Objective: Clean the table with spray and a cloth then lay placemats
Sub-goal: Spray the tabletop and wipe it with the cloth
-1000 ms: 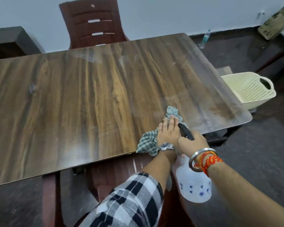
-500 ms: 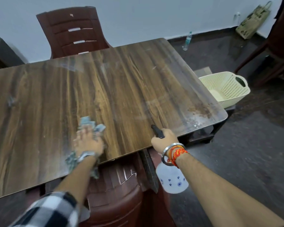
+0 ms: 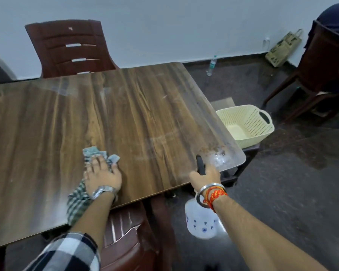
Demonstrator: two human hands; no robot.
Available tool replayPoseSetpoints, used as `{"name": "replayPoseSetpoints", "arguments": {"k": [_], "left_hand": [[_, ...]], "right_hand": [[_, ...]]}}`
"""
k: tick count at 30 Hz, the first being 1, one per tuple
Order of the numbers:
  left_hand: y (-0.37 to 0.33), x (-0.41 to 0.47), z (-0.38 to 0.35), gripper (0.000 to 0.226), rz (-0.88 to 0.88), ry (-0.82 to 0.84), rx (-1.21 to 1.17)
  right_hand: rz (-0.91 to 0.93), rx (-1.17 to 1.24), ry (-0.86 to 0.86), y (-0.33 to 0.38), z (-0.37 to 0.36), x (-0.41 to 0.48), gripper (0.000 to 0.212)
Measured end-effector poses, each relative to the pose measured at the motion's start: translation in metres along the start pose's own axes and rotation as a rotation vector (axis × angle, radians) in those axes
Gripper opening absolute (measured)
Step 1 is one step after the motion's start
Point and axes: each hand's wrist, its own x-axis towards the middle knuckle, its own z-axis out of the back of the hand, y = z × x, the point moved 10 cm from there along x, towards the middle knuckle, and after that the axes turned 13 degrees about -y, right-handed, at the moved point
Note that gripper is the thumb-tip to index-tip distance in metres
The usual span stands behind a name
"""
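My left hand [image 3: 102,173] lies flat on a green-and-white checked cloth [image 3: 77,200], pressing it onto the wooden table [image 3: 137,118] near the front edge. Part of the cloth sticks out past my fingertips and part hangs over the table's edge. My right hand [image 3: 205,176] grips the black trigger head of a white spray bottle [image 3: 201,222] with blue dots, held off the table's front right corner with the bottle body below table level. Wet smears glisten at that corner. No placemats are in view.
A dark red plastic chair [image 3: 70,49] stands at the far side, another [image 3: 125,231] is tucked under the near edge. A cream perforated basket [image 3: 249,124] sits beside the right end. A water bottle [image 3: 211,65], a paper bag [image 3: 282,49] and a person on a chair [image 3: 329,61] are at right.
My left hand swept the cloth leftward from beside my right hand, then came back slightly to the right. My right hand kept the spray bottle near the front right corner.
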Motion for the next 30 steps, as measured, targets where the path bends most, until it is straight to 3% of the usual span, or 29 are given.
{"name": "replayPoseSetpoints", "arguments": {"k": [4, 9, 17, 24, 30], "left_hand": [[-0.122, -0.041, -0.021, 0.067, -0.101, 0.028, -0.031], [-0.262, -0.107, -0.041, 0.068, -0.185, 0.092, -0.097], [-0.392, -0.184, -0.077, 0.073, -0.454, 0.261, -0.056], [-0.422, -0.131, -0.08, 0.061, -0.426, 0.203, -0.159], [-0.468, 0.001, -0.106, 0.074, -0.454, 0.214, -0.057]], "right_hand": [[-0.022, -0.062, 0.014, -0.024, 0.026, 0.048, 0.009], [0.23, -0.08, 0.2, -0.02, 0.055, 0.093, 0.012], [0.303, -0.028, 0.137, 0.001, 0.112, 0.177, 0.007], [0.37, -0.027, 0.245, 0.057, 0.093, 0.24, 0.013], [0.502, -0.106, 0.38, 0.128, 0.031, 0.295, 0.006]]}}
